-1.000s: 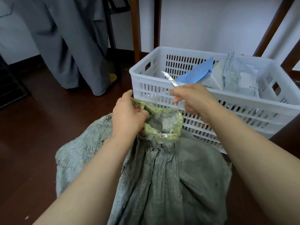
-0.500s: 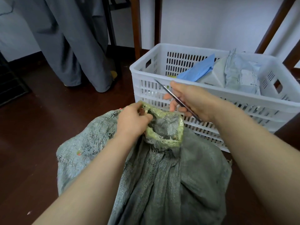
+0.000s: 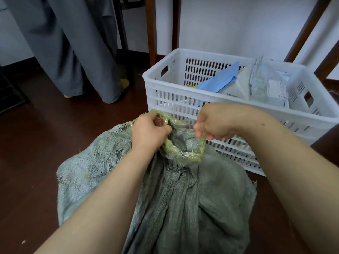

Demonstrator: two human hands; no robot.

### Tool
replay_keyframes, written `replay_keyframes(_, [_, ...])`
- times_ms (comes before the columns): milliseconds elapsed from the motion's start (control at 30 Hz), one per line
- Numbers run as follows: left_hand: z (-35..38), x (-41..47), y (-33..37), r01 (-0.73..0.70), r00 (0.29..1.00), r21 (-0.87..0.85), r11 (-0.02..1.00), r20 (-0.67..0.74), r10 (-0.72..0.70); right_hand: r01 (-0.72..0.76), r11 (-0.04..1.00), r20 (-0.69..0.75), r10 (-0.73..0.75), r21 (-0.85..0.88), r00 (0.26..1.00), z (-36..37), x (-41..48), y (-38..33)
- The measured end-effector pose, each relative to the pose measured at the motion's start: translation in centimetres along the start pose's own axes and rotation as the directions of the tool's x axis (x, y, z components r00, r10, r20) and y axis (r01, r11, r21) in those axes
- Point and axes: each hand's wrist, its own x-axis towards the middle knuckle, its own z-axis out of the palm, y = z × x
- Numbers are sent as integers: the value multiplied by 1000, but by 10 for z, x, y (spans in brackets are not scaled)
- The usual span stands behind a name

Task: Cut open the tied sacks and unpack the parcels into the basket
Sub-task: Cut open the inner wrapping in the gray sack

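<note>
— Where is our sack?
— In the lower centre of the frame, on the dark floor, with its green-taped neck at mid-frame.
— And our hands?
— Our left hand clutches the neck's left side. Our right hand is curled round a thin metal blade, its tip at the tape.
— The basket?
— Upper right, behind the sack, holding a blue parcel and a grey parcel.

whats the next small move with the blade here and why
Probably draw the blade through the green tape band, cutting away from the left hand. The right hand holds the blade with its tip at the band, the left hand grips the bunched neck beside it, and the sack is still tied shut.
</note>
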Motion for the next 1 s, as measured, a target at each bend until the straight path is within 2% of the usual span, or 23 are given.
replay_keyframes(233, [1,-1,3,11,1000,-63,998,18,-10,25,1000,-133,-26,-12,991,15,16,-3])
replay_keyframes(533, [-5,3,2,134,991,-218,967,58,-124,42,996,-288,-61,-72,956,31,26,-2])
replay_keyframes(633, [-7,8,-2,174,982,-280,944,115,-147,51,995,-315,-78,-91,946,32,23,-3])
replay_keyframes(767, [-3,8,-6,192,977,-239,952,135,-163,44,983,-366,-108,-178,924,36,24,-7])
replay_keyframes(833, [-4,9,-7,184,981,-237,954,101,-164,57,980,-369,-126,-193,921,37,25,-9])
replay_keyframes(933, [-11,7,-6,155,988,-137,978,44,-150,91,982,-340,-142,-163,929,33,24,-6])
replay_keyframes(1000, [-14,5,-8,119,991,-200,972,85,-104,145,985,-307,-166,-90,937,29,21,-2])
